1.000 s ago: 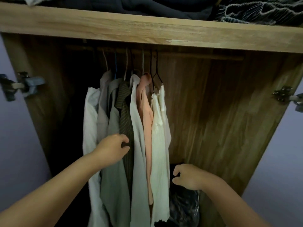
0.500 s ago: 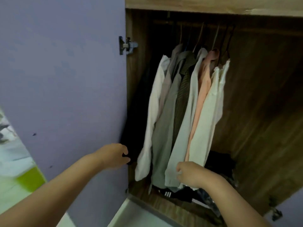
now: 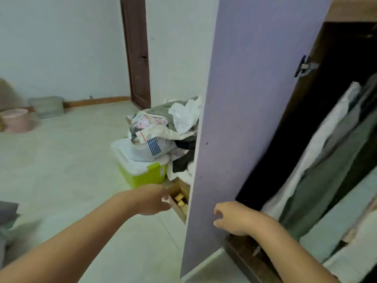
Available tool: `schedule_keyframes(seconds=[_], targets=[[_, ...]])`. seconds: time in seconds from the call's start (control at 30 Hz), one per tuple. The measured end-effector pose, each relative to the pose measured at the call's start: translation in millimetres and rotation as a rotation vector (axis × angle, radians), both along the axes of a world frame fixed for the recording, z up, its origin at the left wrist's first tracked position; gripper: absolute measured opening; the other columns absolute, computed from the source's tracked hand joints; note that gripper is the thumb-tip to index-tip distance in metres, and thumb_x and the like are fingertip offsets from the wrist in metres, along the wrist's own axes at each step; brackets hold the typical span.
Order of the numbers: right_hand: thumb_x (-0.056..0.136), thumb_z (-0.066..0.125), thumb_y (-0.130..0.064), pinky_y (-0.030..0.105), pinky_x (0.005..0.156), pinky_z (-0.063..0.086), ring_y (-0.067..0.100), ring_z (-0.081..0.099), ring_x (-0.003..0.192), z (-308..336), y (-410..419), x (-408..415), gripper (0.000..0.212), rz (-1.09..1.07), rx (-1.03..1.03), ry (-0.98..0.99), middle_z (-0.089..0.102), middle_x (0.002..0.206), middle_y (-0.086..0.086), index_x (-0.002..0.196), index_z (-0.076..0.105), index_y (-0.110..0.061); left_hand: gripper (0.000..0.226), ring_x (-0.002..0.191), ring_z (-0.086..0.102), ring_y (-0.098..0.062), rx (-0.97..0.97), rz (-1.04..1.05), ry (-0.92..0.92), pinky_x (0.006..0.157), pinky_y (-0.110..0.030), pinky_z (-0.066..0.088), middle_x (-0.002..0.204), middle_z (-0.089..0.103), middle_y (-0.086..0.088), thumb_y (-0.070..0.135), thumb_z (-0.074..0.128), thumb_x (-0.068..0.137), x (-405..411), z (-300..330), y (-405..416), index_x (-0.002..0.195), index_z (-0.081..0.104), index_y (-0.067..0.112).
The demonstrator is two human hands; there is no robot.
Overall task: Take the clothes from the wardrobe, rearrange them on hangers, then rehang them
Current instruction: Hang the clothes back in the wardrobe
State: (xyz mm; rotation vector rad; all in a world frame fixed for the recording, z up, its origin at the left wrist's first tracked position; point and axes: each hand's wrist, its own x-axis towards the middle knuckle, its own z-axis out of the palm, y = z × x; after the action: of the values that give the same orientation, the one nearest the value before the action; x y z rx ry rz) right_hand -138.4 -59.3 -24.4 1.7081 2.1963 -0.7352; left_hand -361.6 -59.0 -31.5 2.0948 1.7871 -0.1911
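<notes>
Clothes (image 3: 334, 160) hanging untouched inside wardrobe at right, behind open lilac door (image 3: 244, 119); left hand (image 3: 152, 200) and right hand (image 3: 234, 218) loosely curled, holding nothing; likely still at taking-out step, next reaching for a hanger.

**Pale tiled floor, read outward from the green storage box**

The floor (image 3: 67, 160) is pale tile, and a lime-green storage box (image 3: 140, 170) with a white lid stands directly on it, near the middle of the view. A heap of mixed clothes and a white bag (image 3: 163, 129) sits on that box's lid and spills to its right, up against the edge of the purple wardrobe door (image 3: 244, 99). Just right of the box, low down, a small wooden crate (image 3: 179, 199) holds yellowish items. Far left of the box, by the wall, a pink basin (image 3: 17, 121) and a grey tub (image 3: 48, 106) rest on the floor, both blurred.
</notes>
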Motion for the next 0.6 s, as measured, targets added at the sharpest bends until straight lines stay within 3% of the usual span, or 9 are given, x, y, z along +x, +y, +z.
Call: schedule_keyframes(seconds=[0.17, 0.3, 0.6], targets=[[0.094, 0.049, -0.028, 0.026, 0.073, 0.043, 0.020, 0.053, 0.105, -6.1, -0.7, -128.3, 0.036, 0.125, -0.088, 0.077, 0.051, 0.126, 0.006, 0.128, 0.049, -0.015, 0.043, 0.123, 0.047, -0.021, -0.050, 0.157, 0.055, 0.099, -0.028, 0.037, 0.135, 0.049, -0.002, 0.042, 0.044, 0.095, -123.4, -6.5, -35.4, 0.133, 0.046, 0.020], [0.096, 0.044, -0.032, 0.027, 0.091, 0.039, 0.019, 0.047, 0.120, -13.0, -7.4, -230.9, 0.042, 0.306, -0.045, 0.043, 0.045, 0.137, 0.003, 0.136, 0.041, -0.020, 0.044, 0.122, 0.047, -0.020, -0.073, 0.295, 0.067, 0.096, -0.026, 0.036, 0.134, 0.050, -0.001, 0.043, 0.043, 0.095, -222.7, -16.6, -68.4, 0.132, 0.046, 0.021], [0.093, 0.047, -0.032, 0.024, 0.092, 0.039, 0.020, 0.049, 0.120, -45.4, -11.3, -416.6, 0.043, 0.608, -0.113, 0.036, 0.047, 0.137, 0.004, 0.134, 0.044, -0.019, 0.038, 0.116, 0.052, -0.021, -0.151, 0.664, 0.035, 0.093, -0.026, 0.039, 0.127, 0.056, -0.005, 0.037, 0.046, 0.093, -386.2, -34.2, -137.8, 0.124, 0.053, 0.015]])
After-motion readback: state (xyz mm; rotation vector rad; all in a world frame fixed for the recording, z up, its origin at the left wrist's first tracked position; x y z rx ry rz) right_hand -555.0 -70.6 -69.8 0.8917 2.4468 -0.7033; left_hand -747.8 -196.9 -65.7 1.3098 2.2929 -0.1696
